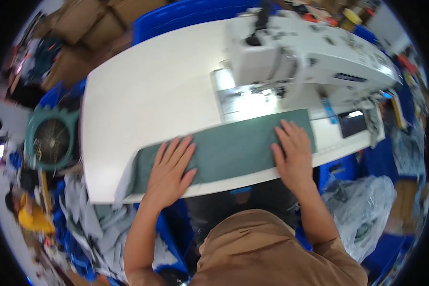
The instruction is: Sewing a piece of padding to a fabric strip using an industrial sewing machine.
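A long strip of grey-green fabric lies along the near edge of a white sewing table. My left hand rests flat on its left part, fingers spread. On the right end of the cloth lies my right hand, also flat with fingers stretched out. The fabric's left end turns over, showing a paler side, and hangs off the table edge. Just beyond the cloth stands a white sewing machine, its lit needle area close to the fabric's far edge.
A dark phone lies on the table's right side. Grey cloth pieces heap in a blue bin below left. A clear plastic bag sits below right. At the left stands a green fan; a person in yellow is farther off.
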The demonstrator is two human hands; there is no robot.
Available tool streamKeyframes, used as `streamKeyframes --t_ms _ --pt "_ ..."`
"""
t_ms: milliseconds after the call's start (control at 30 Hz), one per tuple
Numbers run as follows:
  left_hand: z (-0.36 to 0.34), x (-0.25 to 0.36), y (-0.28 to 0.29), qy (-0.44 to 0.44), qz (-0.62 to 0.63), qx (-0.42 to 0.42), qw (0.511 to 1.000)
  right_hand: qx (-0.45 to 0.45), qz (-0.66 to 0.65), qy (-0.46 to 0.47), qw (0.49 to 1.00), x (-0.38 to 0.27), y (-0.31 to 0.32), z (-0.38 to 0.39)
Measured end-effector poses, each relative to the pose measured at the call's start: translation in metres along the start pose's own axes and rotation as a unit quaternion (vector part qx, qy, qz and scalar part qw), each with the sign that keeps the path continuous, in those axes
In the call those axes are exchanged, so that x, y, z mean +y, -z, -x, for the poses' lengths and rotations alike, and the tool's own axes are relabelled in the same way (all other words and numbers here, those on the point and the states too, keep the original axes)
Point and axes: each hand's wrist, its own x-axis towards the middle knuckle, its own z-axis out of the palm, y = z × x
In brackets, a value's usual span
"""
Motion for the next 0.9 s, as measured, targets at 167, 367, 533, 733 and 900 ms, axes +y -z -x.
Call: streamKeyframes --t_ms 167,367,533,733,900 --pt "-0.01 -0.004 -0.017 -0.029 0.023 0.061 0.997 -0.059 -0.139 0.149 0.977 -0.082 -0.004 -0.016" --pt "0.003 -0.014 -0.023 -0.019 0.159 0.128 0.979 -0.101 -0.158 0.25 0.95 -0.129 -0.048 -0.02" --pt "0.0 -0.014 -0.029 -0.027 0.116 0.132 0.984 -0.077 -0.102 0.243 0.962 -0.13 -0.054 -0.012" --pt "0.011 -0.014 -0.025 0.009 0.06 0.15 0.987 -0.108 -0.149 0.217 0.959 -0.14 -0.058 -0.014" --pt "0.001 -0.011 -0.026 -0.018 0.094 0.231 0.968 -0.099 -0.116 0.182 0.971 -0.13 -0.056 -0.014"
